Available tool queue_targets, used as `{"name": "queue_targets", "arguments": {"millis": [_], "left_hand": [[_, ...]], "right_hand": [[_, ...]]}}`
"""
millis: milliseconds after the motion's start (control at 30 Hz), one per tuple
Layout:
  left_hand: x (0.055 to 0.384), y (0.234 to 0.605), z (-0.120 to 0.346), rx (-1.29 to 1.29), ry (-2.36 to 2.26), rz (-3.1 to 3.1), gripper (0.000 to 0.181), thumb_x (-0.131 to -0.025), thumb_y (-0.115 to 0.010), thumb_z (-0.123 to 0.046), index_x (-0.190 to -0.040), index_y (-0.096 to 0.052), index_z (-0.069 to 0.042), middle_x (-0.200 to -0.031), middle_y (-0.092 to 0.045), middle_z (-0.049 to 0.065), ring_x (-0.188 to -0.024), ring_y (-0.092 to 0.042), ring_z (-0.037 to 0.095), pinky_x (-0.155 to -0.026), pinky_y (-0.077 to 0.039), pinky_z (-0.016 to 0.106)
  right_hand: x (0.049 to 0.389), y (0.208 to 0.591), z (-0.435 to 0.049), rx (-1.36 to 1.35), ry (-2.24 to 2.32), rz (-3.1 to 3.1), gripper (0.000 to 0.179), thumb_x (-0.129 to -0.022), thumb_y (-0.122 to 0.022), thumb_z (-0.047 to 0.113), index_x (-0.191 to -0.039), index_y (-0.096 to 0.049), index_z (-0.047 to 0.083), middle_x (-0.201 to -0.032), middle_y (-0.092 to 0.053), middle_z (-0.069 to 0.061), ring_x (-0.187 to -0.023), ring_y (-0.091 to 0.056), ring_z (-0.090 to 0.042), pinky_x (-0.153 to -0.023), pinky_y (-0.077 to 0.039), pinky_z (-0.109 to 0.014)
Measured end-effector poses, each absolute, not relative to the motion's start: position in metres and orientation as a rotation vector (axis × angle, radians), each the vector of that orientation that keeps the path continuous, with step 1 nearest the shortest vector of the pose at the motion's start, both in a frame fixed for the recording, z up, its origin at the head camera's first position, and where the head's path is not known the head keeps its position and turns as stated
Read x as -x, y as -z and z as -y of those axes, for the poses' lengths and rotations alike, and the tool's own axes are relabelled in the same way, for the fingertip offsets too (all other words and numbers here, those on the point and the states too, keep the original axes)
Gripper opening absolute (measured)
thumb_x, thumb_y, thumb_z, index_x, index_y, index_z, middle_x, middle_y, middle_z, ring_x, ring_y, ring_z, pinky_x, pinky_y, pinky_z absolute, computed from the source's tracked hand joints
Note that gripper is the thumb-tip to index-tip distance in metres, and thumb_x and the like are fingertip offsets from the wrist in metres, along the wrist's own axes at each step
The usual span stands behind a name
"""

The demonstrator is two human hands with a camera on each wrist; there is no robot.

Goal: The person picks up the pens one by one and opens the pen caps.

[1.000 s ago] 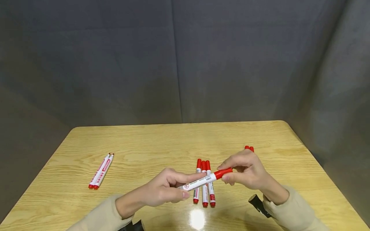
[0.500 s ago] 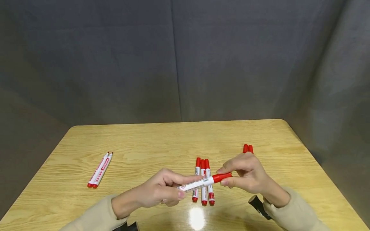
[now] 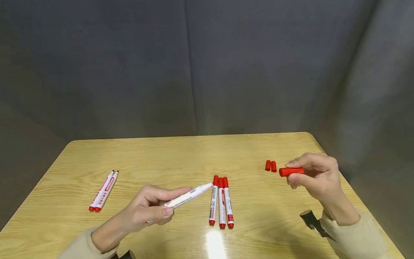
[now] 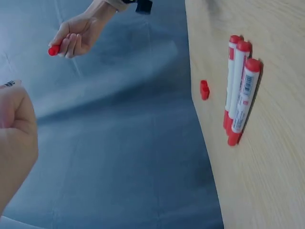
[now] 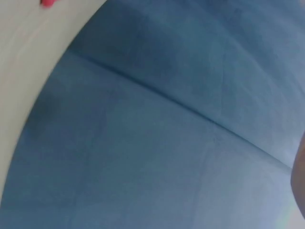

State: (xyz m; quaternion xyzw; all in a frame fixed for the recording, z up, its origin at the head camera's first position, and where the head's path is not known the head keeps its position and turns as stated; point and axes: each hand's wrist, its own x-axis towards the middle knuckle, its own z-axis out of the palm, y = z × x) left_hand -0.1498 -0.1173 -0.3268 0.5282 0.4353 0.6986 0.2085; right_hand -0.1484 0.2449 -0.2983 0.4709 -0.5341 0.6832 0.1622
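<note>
- Red cap [image 3: 291, 172] in the right hand [image 3: 320, 178], pinched between thumb and fingers, above the tabletop [image 3: 161, 154] toward its right edge.
- White marker [image 3: 195, 193], tip bare, held above the tabletop between its side edges; the left hand [image 3: 142, 208] grips it with thumb and fingers.
- Three capped markers [image 3: 222, 208] lie side by side midway between those edges.
- Two uncapped markers [image 3: 106, 193] lie toward the left edge.
- Two loose caps [image 3: 268, 166] rest toward the far right corner.
</note>
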Motion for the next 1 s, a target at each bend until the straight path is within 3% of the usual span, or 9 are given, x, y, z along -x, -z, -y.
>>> {"name": "queue_targets", "arguments": {"millis": [367,633,833,1000], "left_hand": [[0.148,0.329,0.133,-1.613,-1.982,-1.782,0.057,-0.078,-0.051,0.020,-0.130,-0.049,-0.003,-0.050,-0.035,0.003,-0.039,-0.026,0.012,-0.031,-0.023,0.016],[0.141,0.333,0.149,-1.522,-2.042,-2.118,0.056,-0.077,-0.054,0.021,-0.129,-0.050,0.000,-0.048,-0.034,0.001,-0.036,-0.022,0.011,-0.030,-0.021,0.014],[0.135,0.331,0.166,-1.406,-2.021,-2.263,0.055,-0.077,-0.055,0.020,-0.129,-0.050,0.000,-0.048,-0.033,0.001,-0.036,-0.019,0.012,-0.031,-0.019,0.013],[0.134,0.329,0.181,-1.325,-2.028,-2.341,0.054,-0.078,-0.055,0.020,-0.128,-0.050,0.001,-0.048,-0.032,0.001,-0.037,-0.018,0.013,-0.032,-0.017,0.015]], "right_hand": [[0.146,0.317,-0.254,-1.092,-2.018,1.767,0.027,-0.071,-0.060,-0.023,-0.092,-0.066,-0.007,-0.082,-0.067,-0.008,-0.056,-0.057,-0.012,-0.050,-0.046,-0.021],[0.147,0.327,-0.264,-0.982,-2.154,1.830,0.031,-0.078,-0.055,-0.020,-0.099,-0.068,0.001,-0.089,-0.068,-0.003,-0.065,-0.061,-0.009,-0.059,-0.049,-0.019],[0.150,0.333,-0.268,-0.994,-2.188,1.775,0.033,-0.082,-0.048,-0.022,-0.104,-0.064,-0.004,-0.088,-0.067,-0.006,-0.068,-0.059,-0.011,-0.061,-0.049,-0.021],[0.155,0.334,-0.269,-1.126,-2.203,1.692,0.031,-0.084,-0.039,-0.025,-0.107,-0.058,-0.014,-0.101,-0.062,-0.013,-0.083,-0.056,-0.018,-0.065,-0.046,-0.025]]}}
